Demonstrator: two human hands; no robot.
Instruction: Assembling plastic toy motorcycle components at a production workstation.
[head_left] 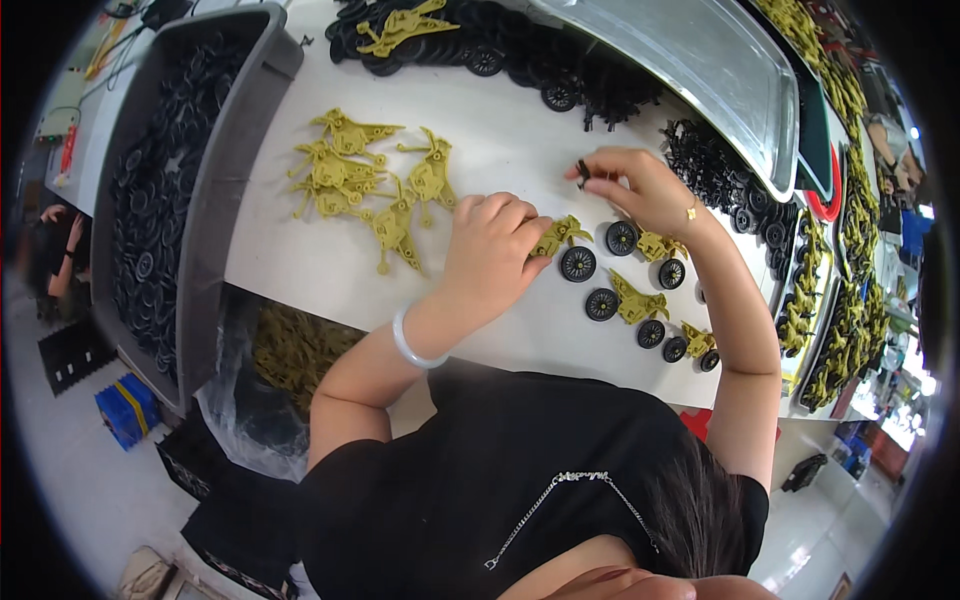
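Note:
My left hand [490, 245] is closed over a mustard-yellow plastic toy motorcycle body [562, 232] on the white table; its front end shows past my fingers. A black spoked wheel [578, 263] lies right beside that body. My right hand [640, 187] is raised a little farther off, pinching a small black plastic part [582, 174] between thumb and fingertips. Under my right wrist and nearer to me lie several yellow bodies with black wheels, such as this toy motorcycle [637, 299]. Loose yellow bodies [338, 170] are spread left of my left hand.
A grey bin [205, 210] full of black wheels stands at the left. Along the far side are piles of black wheels [485, 60] and small black parts [705, 160], plus a metal tray [720, 80]. At the right, rows of yellow motorcycles [850, 310] line the table.

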